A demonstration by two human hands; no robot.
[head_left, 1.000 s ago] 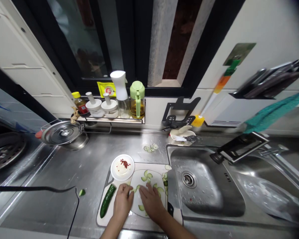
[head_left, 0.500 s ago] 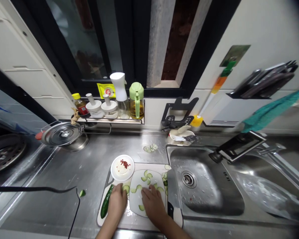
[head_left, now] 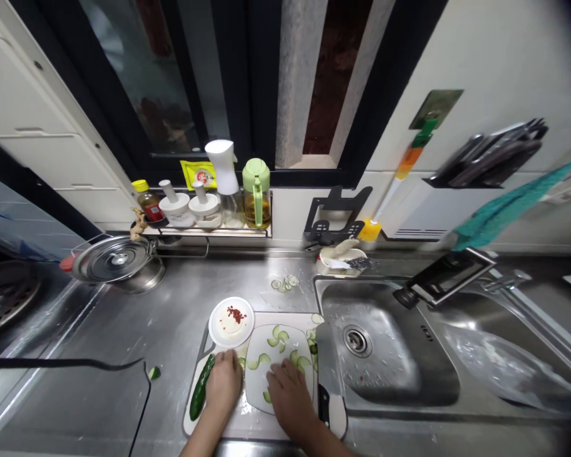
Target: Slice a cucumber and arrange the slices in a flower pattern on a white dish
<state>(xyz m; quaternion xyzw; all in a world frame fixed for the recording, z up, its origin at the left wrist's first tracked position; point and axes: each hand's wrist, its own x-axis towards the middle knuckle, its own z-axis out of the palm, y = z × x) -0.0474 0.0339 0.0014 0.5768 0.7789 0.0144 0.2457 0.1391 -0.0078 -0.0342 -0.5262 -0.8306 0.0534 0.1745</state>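
On the cutting board [head_left: 261, 431], my left hand [head_left: 224, 381] is curled against cucumber slices [head_left: 241, 363], mostly covered by its fingers. A whole dark green cucumber [head_left: 202, 388] lies just left of that hand. My right hand [head_left: 289, 393] reaches over the white square plate [head_left: 254, 387], fingers stretched out and fingertips low over it. Curved cucumber slices [head_left: 278, 336] lie in small groups on the plate, some partly hidden by this hand. A round white dish [head_left: 215, 327] with small red pieces [head_left: 236, 314] rests at the board's upper left.
A knife with a black handle [head_left: 323, 406] lies along the board's right side, beside more cucumber slices [head_left: 313, 339]. Farther right is the steel sink [head_left: 385, 362]. Thin slices [head_left: 285, 283] and a cucumber end [head_left: 155, 372] lie on the counter. A lidded pot [head_left: 118, 260] stands left.
The view has shifted slightly. My right hand has drawn a little toward me over the plate, uncovering more slices above its fingers. My left hand stays beside the cucumber.
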